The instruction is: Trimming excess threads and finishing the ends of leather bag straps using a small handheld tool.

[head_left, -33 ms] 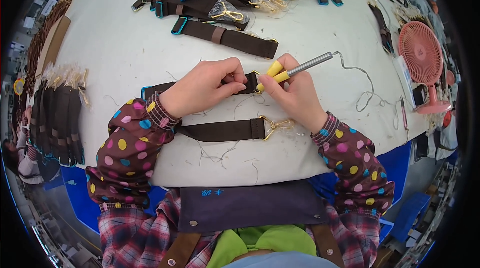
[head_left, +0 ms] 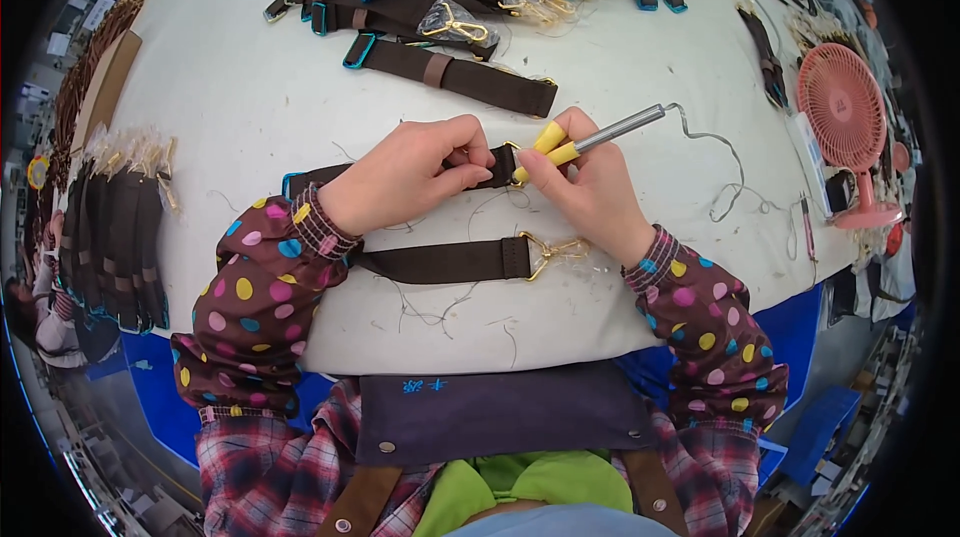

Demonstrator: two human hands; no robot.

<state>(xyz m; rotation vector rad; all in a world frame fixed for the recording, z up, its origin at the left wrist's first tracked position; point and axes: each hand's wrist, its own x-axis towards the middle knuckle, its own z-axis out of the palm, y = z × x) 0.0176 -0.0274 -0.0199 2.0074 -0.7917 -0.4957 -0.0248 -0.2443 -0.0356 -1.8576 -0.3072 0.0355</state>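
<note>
A dark brown webbing strap [head_left: 320, 178] lies across the table, one end under my left hand [head_left: 420, 169]. My left fingers are closed on it beside the gold metal ring [head_left: 515, 165] at its right end. My right hand [head_left: 583, 182] is closed on a silver pen-shaped tool [head_left: 625, 127] with a thin cord, at the ring. Yellow coverings show at its fingertips and along the tool's lower part; the tool's tip is hidden. Nearer me lies another brown strap [head_left: 440, 262] with a gold clasp [head_left: 550, 253] partly in clear plastic.
More brown straps [head_left: 450, 75] with blue-wrapped buckles are heaped at the far side. A bundle of straps [head_left: 110, 247] hangs over the left edge. On the right stand a pink fan [head_left: 842, 102] and a thin pink-handled tool [head_left: 808, 227]. Loose threads [head_left: 430, 317] litter the white table.
</note>
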